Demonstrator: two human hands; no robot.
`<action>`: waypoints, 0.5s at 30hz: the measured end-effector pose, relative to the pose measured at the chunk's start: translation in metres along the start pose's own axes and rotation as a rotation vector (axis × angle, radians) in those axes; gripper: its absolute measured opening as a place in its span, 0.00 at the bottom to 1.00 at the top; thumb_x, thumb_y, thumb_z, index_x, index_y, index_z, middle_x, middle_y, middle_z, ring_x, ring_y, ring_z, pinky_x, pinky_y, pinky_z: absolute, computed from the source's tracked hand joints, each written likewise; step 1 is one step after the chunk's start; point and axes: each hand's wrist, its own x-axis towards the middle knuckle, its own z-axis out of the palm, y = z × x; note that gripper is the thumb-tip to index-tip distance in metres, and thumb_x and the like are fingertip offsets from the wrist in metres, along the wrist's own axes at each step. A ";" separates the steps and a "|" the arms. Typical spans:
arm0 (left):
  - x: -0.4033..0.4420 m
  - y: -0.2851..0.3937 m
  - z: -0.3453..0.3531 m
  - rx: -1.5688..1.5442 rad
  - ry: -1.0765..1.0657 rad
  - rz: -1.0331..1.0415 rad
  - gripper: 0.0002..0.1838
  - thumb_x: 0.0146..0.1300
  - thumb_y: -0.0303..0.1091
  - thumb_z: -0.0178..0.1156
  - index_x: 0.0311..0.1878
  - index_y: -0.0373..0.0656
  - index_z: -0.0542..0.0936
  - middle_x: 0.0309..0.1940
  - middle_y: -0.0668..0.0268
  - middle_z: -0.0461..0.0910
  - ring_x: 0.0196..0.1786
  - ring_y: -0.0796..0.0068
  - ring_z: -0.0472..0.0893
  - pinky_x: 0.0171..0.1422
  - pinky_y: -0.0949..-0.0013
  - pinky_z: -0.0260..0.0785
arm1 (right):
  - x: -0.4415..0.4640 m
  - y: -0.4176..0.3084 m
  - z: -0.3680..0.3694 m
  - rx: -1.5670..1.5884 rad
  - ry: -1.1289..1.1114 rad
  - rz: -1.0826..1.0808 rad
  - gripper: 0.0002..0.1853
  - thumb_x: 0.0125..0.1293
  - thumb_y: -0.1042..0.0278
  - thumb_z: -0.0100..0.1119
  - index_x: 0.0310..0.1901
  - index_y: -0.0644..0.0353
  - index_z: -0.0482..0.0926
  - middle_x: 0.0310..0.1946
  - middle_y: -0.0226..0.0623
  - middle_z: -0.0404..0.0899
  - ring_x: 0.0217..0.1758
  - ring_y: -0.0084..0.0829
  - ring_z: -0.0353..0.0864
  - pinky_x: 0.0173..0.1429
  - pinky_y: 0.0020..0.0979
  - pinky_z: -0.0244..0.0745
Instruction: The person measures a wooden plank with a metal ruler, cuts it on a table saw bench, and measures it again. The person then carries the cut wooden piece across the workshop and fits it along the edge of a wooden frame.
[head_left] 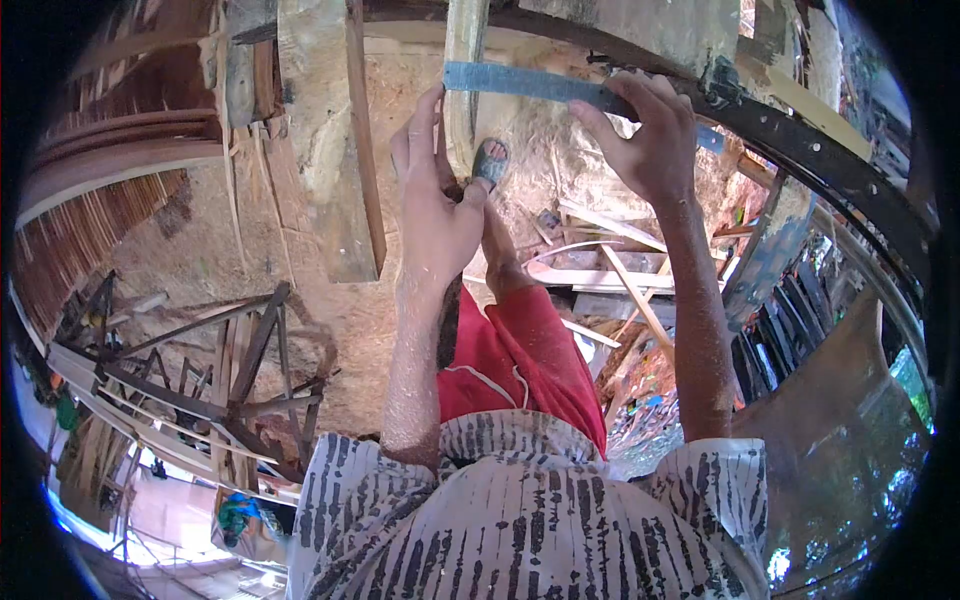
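Note:
A flat blue-grey strip (525, 83), perhaps metal, stretches across the top of the head view. My right hand (652, 140) is closed around its right part, thumb along the near edge, and a short blue piece shows beyond the hand. At the strip's left end, my left hand (432, 195) has its fingers stretched upward, one fingertip at or very near the corner. Under that end runs a narrow pale wooden board (462, 130). Something dark shows beneath my left wrist, and I cannot make out what it is.
A wide rough plank (330, 140) stands left of my hands. My sandalled foot (491, 162) is beside the narrow board. Wood offcuts (630, 280) lie at right, below a dark curved beam (810, 145). A dark wooden frame (225, 385) sits at lower left.

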 end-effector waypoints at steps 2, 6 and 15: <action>-0.001 0.002 -0.001 0.014 0.002 0.024 0.50 0.51 0.11 0.58 0.81 0.50 0.60 0.69 0.47 0.64 0.74 0.44 0.67 0.76 0.56 0.65 | 0.000 0.000 0.001 0.001 0.009 -0.011 0.22 0.57 0.45 0.78 0.39 0.54 0.85 0.33 0.29 0.86 0.38 0.35 0.84 0.44 0.39 0.70; -0.001 0.004 -0.002 0.051 0.012 0.085 0.51 0.51 0.10 0.57 0.81 0.51 0.59 0.70 0.48 0.63 0.75 0.45 0.67 0.75 0.56 0.66 | 0.000 -0.005 -0.001 -0.005 -0.057 0.042 0.21 0.58 0.44 0.78 0.39 0.53 0.84 0.33 0.29 0.86 0.38 0.35 0.84 0.46 0.39 0.70; -0.003 0.003 -0.002 -0.053 -0.036 -0.078 0.52 0.53 0.08 0.55 0.83 0.49 0.56 0.77 0.52 0.59 0.76 0.58 0.67 0.67 0.63 0.76 | -0.001 -0.009 -0.003 -0.046 -0.057 0.063 0.22 0.58 0.42 0.76 0.39 0.52 0.84 0.33 0.28 0.86 0.40 0.35 0.85 0.48 0.40 0.71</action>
